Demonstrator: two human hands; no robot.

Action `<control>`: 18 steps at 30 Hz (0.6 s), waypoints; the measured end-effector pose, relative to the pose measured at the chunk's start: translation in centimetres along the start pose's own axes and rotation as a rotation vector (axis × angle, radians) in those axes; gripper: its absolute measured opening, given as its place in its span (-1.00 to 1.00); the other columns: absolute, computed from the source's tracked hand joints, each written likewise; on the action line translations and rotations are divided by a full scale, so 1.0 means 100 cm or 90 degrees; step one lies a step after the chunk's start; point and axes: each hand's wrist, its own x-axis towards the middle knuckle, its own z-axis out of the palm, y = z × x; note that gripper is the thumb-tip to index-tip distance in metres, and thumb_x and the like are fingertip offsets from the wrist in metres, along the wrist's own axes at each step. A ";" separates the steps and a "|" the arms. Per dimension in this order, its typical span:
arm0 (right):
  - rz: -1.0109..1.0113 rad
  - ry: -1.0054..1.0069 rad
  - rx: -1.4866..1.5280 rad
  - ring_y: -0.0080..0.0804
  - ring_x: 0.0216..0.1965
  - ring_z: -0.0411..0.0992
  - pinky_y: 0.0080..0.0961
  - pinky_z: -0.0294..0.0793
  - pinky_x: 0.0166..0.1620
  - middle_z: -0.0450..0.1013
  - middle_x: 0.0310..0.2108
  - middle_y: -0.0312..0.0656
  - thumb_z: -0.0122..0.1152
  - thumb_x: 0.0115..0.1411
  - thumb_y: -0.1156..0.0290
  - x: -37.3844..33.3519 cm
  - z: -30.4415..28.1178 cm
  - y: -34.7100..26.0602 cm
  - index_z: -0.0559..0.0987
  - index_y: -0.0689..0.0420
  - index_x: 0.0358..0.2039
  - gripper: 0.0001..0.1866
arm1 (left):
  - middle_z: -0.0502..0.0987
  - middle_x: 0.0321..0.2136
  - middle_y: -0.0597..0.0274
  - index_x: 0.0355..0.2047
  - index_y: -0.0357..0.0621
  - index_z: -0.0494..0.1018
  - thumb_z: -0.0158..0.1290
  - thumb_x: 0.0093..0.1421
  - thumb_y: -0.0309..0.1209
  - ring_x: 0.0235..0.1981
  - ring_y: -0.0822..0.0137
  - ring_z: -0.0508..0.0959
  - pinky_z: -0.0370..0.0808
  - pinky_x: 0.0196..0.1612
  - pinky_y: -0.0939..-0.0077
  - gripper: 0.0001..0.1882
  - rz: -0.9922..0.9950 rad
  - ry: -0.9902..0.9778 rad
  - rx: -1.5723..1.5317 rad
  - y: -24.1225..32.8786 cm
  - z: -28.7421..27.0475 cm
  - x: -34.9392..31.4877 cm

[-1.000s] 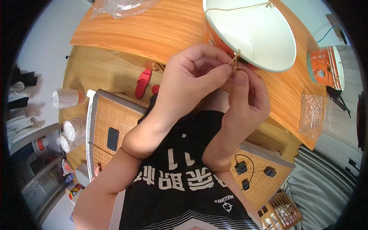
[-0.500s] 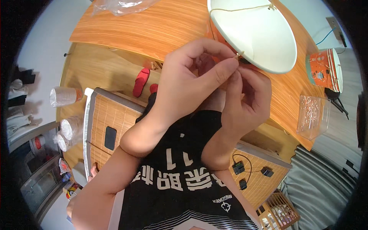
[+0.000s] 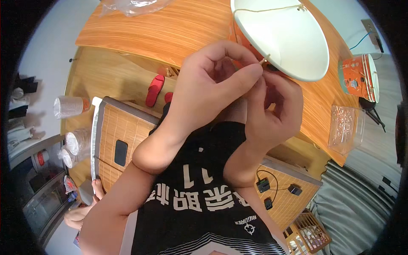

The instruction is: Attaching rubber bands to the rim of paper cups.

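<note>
A large orange paper bucket with a white inside leans tilted on the wooden table, its mouth facing me. A thin beige cord runs across its far side, tied at a hole by the rim. At the near rim, a short cord end sticks up from my left hand, pinched between thumb and forefinger. Just below, my right hand is closed, thumb against fingers, its tips touching my left fingertips. What the right fingertips hold is hidden.
An orange bucket with cords stands at the right, near a clear plastic box of small pieces. Clear plastic lies at the far left. Below are red slippers, a phone, chargers, wrapped cup stacks and another person's foot.
My hands stay at the near rim, with only slight finger shifts; the right fingers have opened into a wider loop. More of another person's leg and foot shows at the lower left.
</note>
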 end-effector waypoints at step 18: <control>0.107 -0.024 0.074 -0.53 -0.25 0.49 -0.65 0.50 -0.16 0.56 -0.30 -0.17 0.29 0.20 0.54 0.002 -0.001 -0.014 0.62 0.33 -0.27 -0.87 | 0.56 -0.38 0.27 -0.34 -0.18 0.58 0.20 0.06 -0.62 -0.56 0.52 0.45 0.36 -0.53 0.70 -0.86 0.401 0.050 0.457 0.001 -0.004 0.004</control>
